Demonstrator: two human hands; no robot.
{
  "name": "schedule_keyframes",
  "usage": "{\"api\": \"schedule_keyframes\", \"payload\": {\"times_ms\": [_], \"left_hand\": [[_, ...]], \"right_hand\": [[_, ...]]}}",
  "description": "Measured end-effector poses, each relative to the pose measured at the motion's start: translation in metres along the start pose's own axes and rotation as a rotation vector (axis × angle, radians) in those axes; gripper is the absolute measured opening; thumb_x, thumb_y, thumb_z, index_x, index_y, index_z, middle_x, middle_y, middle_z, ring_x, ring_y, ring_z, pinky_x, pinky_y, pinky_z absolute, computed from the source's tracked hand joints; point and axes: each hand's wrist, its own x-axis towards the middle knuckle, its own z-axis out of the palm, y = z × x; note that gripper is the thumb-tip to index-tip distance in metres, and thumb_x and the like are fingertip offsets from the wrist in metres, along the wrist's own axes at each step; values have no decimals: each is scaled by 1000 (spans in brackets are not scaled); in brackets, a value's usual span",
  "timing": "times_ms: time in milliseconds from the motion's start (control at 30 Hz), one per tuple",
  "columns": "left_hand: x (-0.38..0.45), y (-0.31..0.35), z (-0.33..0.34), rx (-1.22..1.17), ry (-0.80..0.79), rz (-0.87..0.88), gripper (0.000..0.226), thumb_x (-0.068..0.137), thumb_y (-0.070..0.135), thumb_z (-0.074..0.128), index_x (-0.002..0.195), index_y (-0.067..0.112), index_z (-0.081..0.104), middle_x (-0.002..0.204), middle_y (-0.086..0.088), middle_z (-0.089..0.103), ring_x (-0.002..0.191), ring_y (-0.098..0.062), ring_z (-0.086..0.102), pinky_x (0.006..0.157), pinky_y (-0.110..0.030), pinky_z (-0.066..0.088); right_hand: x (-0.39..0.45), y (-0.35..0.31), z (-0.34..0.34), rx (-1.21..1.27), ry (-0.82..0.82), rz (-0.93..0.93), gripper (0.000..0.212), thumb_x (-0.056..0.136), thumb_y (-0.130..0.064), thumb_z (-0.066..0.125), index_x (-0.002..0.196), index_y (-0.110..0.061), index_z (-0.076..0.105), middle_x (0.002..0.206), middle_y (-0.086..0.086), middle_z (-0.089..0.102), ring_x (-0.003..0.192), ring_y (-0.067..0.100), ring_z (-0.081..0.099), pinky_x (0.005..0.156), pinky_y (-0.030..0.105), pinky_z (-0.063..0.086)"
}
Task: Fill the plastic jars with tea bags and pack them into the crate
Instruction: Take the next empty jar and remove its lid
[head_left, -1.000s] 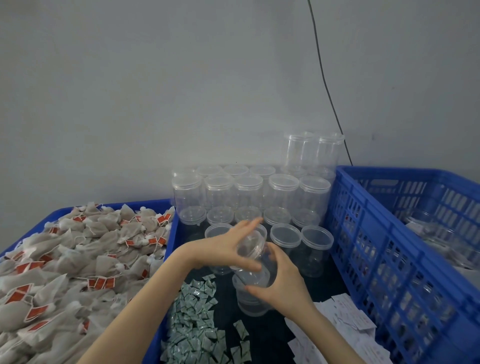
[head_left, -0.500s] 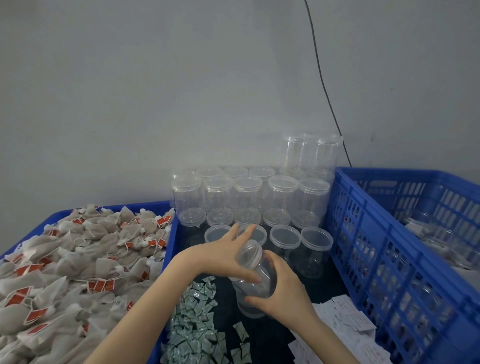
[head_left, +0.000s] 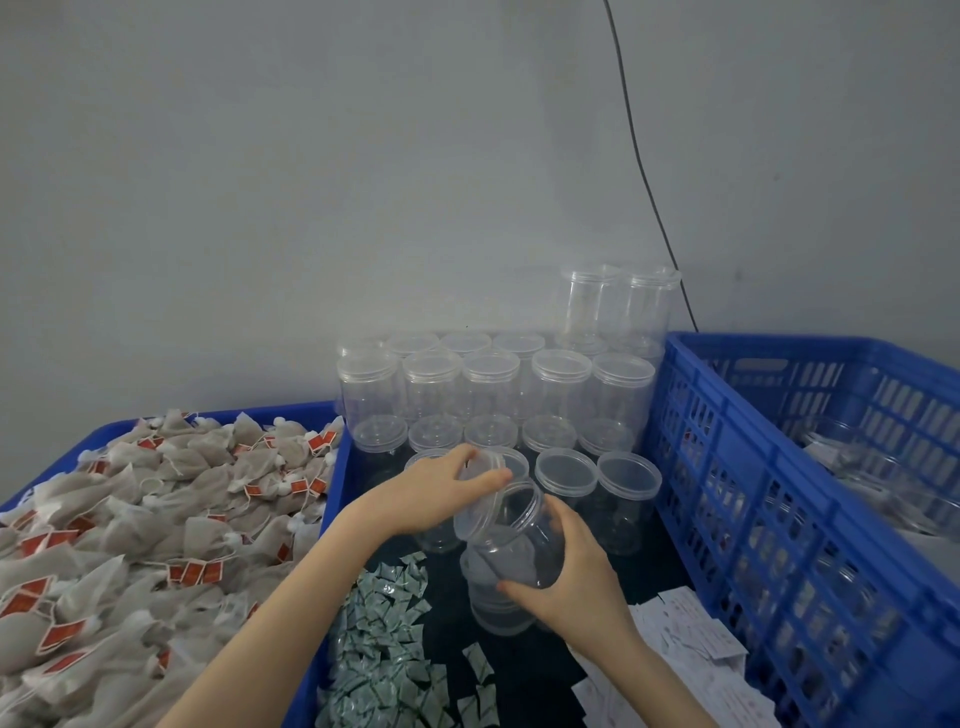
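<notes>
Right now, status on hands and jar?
Left hand pinches lid, off. Right hand grips open jar, empty, tilted. Nothing in the way.

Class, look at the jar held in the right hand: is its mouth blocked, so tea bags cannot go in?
No. The left hand holds the lid off to the side, so the jar mouth stands open; the jar looks empty.

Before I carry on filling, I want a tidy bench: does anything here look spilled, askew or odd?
Nothing looks damaged. The green sachets lie scattered loosely across the dark tray floor, and white paper slips are strewn by the blue crate. The held jar is tilted only because the right hand grips it.
</notes>
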Motion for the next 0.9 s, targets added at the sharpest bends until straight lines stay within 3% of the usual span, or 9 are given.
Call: {"api": "schedule_keyframes", "payload": {"times_ms": [100, 233, 333, 400, 467, 567, 633, 733, 900], "left_hand": [[3, 2, 4, -99, -67, 56, 97, 69, 81, 37, 151, 34, 17, 149, -3, 39, 133, -17, 41, 108, -33, 30], [8, 0, 13, -81, -107, 85, 80, 84, 68, 44, 151, 34, 18, 154, -1, 32, 137, -17, 36, 113, -35, 29], [14, -1, 17, -14, -45, 80, 75, 88, 62, 45, 152, 31, 20, 151, -8, 35, 130, -21, 43, 107, -35, 35], [18, -3, 20, -12, 17, 69, 77, 88, 61, 48, 152, 30, 19, 149, -10, 36, 128, -22, 44, 102, -32, 34], [23, -8, 26, -23, 96, 53, 81, 86, 60, 54, 152, 27, 19, 152, -8, 31, 135, -23, 37, 107, -35, 31], [30, -14, 37, -72, 186, 11, 80, 83, 56, 61, 145, 17, 28, 147, -5, 40, 129, -19, 43, 100, -30, 37], [35, -17, 45, -103, 190, -4, 72, 83, 55, 62, 137, 16, 35, 141, -4, 45, 119, -16, 47, 89, -25, 38], [40, -19, 57, -73, 178, 17, 67, 84, 54, 61, 135, 16, 40, 138, -3, 45, 116, -13, 46, 88, -22, 35], [43, -22, 85, 44, 106, 75, 65, 83, 52, 63, 133, 15, 44, 135, 1, 37, 115, -12, 46, 97, -22, 36]], "right_hand": [[0, 1, -1, 119, -3, 23, 96, 48, -61, 78, 134, -49, 36, 133, -28, 49, 124, -9, 46, 102, 21, 40], [-2, 4, -6, 208, -9, 31, 91, 48, -55, 83, 129, -49, 43, 131, -24, 55, 122, -10, 49, 101, 22, 44], [-6, 7, -11, 203, -8, 19, 99, 47, -54, 84, 137, -40, 43, 134, -21, 55, 124, -4, 50, 104, 27, 45], [-8, 10, -14, 188, 11, 14, 100, 48, -52, 84, 138, -38, 42, 134, -20, 54, 123, -5, 50, 101, 23, 44], [-9, 15, -17, 194, 40, 23, 98, 50, -46, 87, 137, -40, 42, 132, -21, 54, 119, -7, 51, 95, 16, 44], [-11, 21, -23, 211, 84, 44, 93, 56, -33, 93, 134, -39, 44, 130, -17, 57, 118, -3, 53, 97, 26, 49], [-12, 26, -26, 216, 118, 44, 90, 59, -28, 94, 134, -38, 45, 128, -19, 57, 116, -8, 53, 94, 18, 47], [-14, 35, -32, 238, 178, 53, 85, 61, -20, 93, 128, -41, 46, 123, -23, 58, 108, -19, 51, 81, 1, 42], [-19, 50, -37, 293, 208, 103, 74, 64, -10, 90, 116, -45, 49, 118, -22, 61, 103, -19, 54, 76, -1, 42]]}}
